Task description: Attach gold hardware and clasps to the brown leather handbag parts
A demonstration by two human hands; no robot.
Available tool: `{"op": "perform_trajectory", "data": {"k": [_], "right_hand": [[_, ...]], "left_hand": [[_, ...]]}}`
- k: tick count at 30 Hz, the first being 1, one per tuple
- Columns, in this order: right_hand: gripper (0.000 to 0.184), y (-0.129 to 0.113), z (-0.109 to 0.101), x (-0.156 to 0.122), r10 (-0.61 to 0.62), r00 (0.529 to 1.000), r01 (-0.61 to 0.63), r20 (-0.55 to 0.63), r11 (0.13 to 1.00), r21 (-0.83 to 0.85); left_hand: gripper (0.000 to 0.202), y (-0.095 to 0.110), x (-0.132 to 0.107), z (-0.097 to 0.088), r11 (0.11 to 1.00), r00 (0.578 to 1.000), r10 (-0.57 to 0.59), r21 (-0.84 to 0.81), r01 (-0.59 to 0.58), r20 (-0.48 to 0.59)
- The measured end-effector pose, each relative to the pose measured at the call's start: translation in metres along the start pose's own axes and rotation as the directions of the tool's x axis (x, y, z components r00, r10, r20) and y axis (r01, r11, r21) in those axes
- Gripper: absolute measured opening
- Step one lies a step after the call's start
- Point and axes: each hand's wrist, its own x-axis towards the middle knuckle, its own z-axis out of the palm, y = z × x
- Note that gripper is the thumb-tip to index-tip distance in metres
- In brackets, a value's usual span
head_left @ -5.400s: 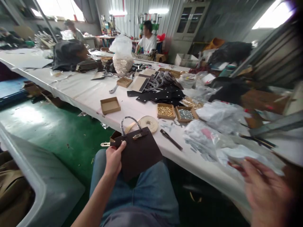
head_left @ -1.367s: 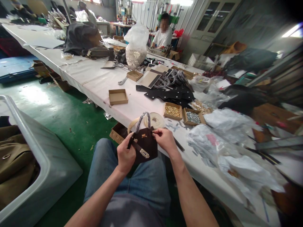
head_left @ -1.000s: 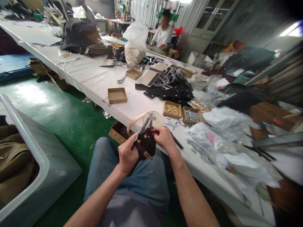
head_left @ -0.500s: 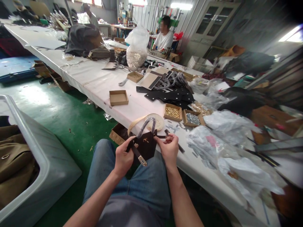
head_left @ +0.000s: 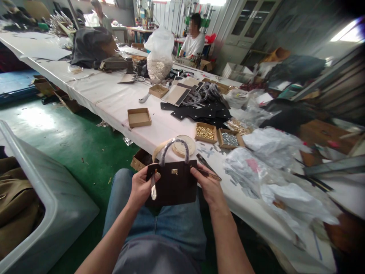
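Both left hand [head_left: 141, 186] and right hand [head_left: 207, 188] clamp the dark handbag [head_left: 175, 186] at its sides.

One handbag, two hands, four trays.
One dark brown leather handbag [head_left: 173, 186]; a left hand [head_left: 140, 186] and a right hand [head_left: 208, 187]; four shallow brown cardboard trays: an empty tray [head_left: 139, 117], a gold-stud tray [head_left: 204, 133], a silver-stud tray [head_left: 229, 139] and a far tray [head_left: 158, 91], perhaps more in the clutter; one roll of beige tape [head_left: 183, 146]; two other people, a white-shirted person [head_left: 194, 40] and a second person [head_left: 99, 15].
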Motion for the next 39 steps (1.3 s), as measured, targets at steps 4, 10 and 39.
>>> {"op": "perform_trajectory", "data": {"k": [4,10,39], "right_hand": [[0.066,-0.005,-0.003,0.000,0.033,0.986,-0.040,0.164,0.998,0.039],[0.056,-0.007,0.007,0.000,-0.011,0.979,0.014,0.202,1.000,-0.015],[0.059,0.015,0.031,-0.002,-0.159,0.987,0.149,-0.022,0.960,-0.238]], "left_hand": [[0.043,0.000,-0.003,-0.001,1.000,1.000,-0.023,-0.013,0.023,0.002],[0.046,0.011,-0.003,-0.002,0.999,1.000,-0.003,0.033,0.004,-0.027],[0.046,0.017,-0.007,0.007,0.937,0.952,-0.282,-0.245,0.248,-0.116]]}}
